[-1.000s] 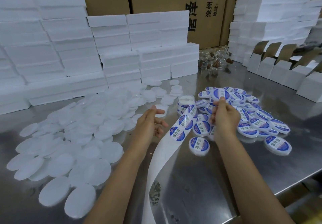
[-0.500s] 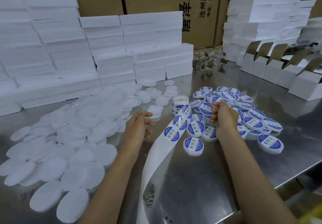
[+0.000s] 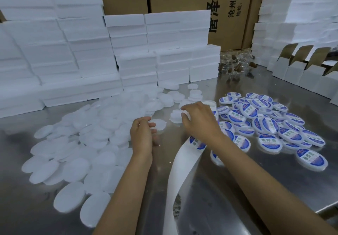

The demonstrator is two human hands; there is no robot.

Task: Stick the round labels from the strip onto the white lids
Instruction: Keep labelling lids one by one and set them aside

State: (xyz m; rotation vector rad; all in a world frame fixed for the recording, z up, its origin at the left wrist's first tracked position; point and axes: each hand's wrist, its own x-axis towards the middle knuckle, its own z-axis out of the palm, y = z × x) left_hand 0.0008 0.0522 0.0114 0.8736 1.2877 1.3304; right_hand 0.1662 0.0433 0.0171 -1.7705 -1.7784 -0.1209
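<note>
Several blank white lids [image 3: 87, 143] lie spread over the left of the steel table [image 3: 237, 189]. A heap of lids with blue round labels [image 3: 265, 123] sits on the right. The white label strip [image 3: 181, 170] runs from the near edge up under my right wrist, with one blue label [image 3: 196, 144] showing there. My right hand [image 3: 199, 123] reaches left across the strip, and its curled fingers pinch a blank white lid [image 3: 185, 115] beside a small stack of lids [image 3: 176, 115]. My left hand [image 3: 143, 136] hovers just left of the strip, loosely curled and holding nothing.
White foam blocks [image 3: 82, 52] are stacked along the back and left, with brown cartons [image 3: 228, 6] behind them. Open white folding boxes [image 3: 301, 72] line the right. Corked glass bottles [image 3: 236, 64] lie at the back. The table's edge [image 3: 327, 210] runs at the lower right.
My right hand left the labelled heap and crossed left over the strip to a blank lid. My left hand stayed just left of the strip with its fingers curled.
</note>
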